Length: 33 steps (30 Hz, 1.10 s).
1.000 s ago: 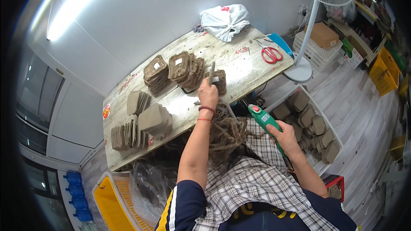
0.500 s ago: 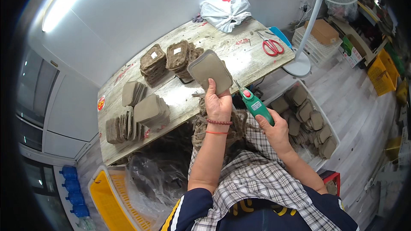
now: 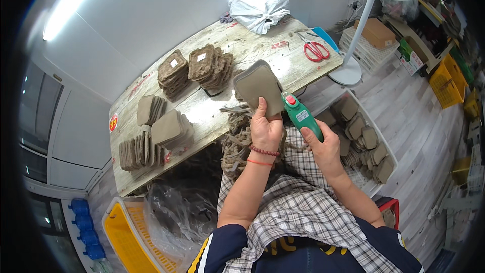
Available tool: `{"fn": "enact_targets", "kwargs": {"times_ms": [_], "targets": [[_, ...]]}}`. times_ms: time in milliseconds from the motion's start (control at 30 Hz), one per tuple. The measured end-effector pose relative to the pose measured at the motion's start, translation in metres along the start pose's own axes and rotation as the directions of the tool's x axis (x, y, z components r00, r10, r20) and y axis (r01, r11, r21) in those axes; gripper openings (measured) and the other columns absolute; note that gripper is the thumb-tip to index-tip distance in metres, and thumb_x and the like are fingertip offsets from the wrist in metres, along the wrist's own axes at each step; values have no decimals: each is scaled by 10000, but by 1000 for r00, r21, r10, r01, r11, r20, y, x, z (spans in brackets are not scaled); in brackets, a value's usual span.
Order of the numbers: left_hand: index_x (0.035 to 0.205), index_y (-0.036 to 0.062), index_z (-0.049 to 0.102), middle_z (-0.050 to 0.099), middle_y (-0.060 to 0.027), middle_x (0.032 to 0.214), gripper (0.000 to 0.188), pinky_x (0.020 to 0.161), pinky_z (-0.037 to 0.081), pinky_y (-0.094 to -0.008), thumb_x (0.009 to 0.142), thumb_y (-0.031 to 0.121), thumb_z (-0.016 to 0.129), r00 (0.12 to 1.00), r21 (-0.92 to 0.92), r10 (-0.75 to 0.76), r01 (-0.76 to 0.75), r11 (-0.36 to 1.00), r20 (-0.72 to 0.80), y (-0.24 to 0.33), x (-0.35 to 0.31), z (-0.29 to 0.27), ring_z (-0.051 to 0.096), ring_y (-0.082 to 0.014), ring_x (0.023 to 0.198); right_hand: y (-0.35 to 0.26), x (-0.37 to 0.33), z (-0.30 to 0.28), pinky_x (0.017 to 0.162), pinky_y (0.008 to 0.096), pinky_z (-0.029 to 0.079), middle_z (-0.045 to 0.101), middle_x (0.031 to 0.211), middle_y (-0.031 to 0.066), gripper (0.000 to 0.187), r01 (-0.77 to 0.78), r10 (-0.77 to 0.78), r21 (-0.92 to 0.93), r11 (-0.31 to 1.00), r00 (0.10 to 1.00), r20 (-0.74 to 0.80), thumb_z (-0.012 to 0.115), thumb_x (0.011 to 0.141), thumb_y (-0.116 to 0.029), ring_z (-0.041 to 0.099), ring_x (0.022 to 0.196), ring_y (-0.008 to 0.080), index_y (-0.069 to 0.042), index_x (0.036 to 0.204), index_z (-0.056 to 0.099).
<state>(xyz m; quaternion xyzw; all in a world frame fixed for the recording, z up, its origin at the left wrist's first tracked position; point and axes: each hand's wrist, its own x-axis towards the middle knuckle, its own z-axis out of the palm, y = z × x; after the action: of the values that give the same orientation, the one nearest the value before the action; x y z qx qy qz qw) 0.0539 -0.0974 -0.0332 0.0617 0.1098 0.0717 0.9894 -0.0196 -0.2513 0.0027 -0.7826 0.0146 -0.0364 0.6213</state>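
Observation:
My left hand (image 3: 268, 126) grips a flat grey-brown pad (image 3: 259, 87) with rounded corners, thumb on its upper face. Wrapped around a green handheld electric cutter (image 3: 303, 116) with a red button is my right hand (image 3: 324, 149). The cutter's front end meets the pad's right edge; its blades are hidden there. Shaggy brown offcuts (image 3: 236, 141) hang below the pad, over the checked apron (image 3: 288, 199). On the table (image 3: 212, 119) stand two stacks of rough-edged pads (image 3: 174, 71), each with a white label. Nearer left lie stacks of smooth-edged pads (image 3: 172, 127).
Red-handled scissors (image 3: 316, 51) and a knotted white plastic bag (image 3: 260, 11) lie at the table's far end. At right, a white crate (image 3: 395, 164) holds many pads. A yellow basket (image 3: 118, 230) stands lower left. Beyond the table's right corner rises a fan (image 3: 361, 35).
The pad and my left hand have shifted slightly right and down. The cutter's tip, apart from the pad before, now meets its right edge. The whole view has also moved a little.

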Motion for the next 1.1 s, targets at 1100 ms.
{"fn": "enact_targets", "kwargs": {"times_ms": [1100], "targets": [[1191, -21, 591, 677, -84, 1058, 342, 772, 552, -290, 852, -58, 621, 978, 839, -198, 55, 542, 63, 72, -37, 1, 659, -154, 895, 1, 13, -53, 698, 280, 500, 693, 834, 68, 497, 64, -29, -133, 989, 969, 247, 726, 833, -426, 640, 754, 121, -33, 1127, 650]]}}
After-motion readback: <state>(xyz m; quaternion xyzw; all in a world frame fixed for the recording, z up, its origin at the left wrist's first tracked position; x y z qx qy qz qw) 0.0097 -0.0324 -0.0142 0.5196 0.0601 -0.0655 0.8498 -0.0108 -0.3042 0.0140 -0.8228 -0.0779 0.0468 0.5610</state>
